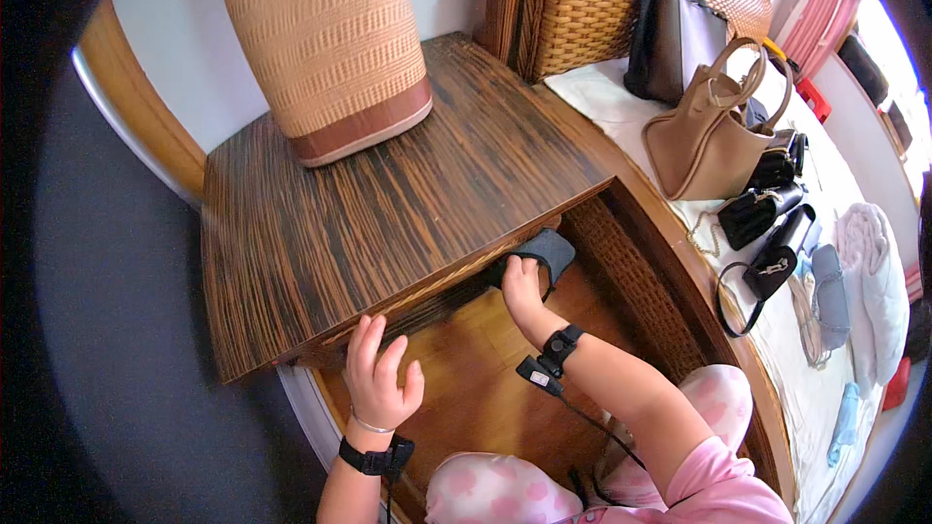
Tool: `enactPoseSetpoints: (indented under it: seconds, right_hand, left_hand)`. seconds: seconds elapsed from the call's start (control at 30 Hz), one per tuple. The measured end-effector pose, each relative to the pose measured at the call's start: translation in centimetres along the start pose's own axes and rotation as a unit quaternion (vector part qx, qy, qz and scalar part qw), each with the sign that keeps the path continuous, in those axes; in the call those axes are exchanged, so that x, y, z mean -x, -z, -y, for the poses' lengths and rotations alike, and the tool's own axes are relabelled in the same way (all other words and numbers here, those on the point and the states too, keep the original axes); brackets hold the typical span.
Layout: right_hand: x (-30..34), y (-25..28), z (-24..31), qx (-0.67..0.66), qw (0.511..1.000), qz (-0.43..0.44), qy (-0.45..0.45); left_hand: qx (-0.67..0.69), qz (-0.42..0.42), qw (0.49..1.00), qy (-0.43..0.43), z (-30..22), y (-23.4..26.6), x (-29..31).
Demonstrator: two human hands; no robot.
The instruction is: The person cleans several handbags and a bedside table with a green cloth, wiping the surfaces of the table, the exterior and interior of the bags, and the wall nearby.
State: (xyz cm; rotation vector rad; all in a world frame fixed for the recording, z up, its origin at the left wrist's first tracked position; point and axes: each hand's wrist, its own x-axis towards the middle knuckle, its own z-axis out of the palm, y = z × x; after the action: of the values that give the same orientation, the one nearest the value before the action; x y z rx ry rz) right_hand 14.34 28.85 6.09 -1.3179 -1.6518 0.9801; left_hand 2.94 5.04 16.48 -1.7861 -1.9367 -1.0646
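Observation:
My left hand [377,374] rests with fingers spread against the front edge of a dark striped wooden nightstand [388,184], holding nothing. My right hand [522,288] reaches under the nightstand's top into the open space below, its fingers on a grey cloth [551,250] that it grips there. Both wrists wear black bands, and a cable runs from the right one. My fingertips on the right hand are partly hidden by the tabletop's edge.
A tall woven lamp base [325,39] stands on the nightstand's far side. To the right are a wicker headboard [621,0] and a bed with a tan handbag [709,136], several black bags [767,213] and white cloth [874,262]. Wooden floor [476,378] lies below.

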Motion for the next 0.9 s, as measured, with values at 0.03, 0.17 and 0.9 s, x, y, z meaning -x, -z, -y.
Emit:
enactPoseSetpoints:
  seconds: [0.03, 0.17, 0.9]
  right_hand:
    - [0.3, -0.7, -1.0, 0.003, 1.0, 0.004, -0.001]
    - [0.1, -2.2, -5.1, 0.001, 0.997, 0.044, -0.057]
    - [8.7, -7.1, -6.4, 0.546, 0.672, 0.401, 0.3]
  left_hand:
    - [-0.01, 0.009, 1.0, 0.027, 0.2, 0.0, 1.5]
    - [-0.01, 0.034, 0.991, 0.125, 0.8, -1.3, 6.3]
    - [0.025, 0.174, 0.919, 0.354, 1.1, -3.6, 18.3]
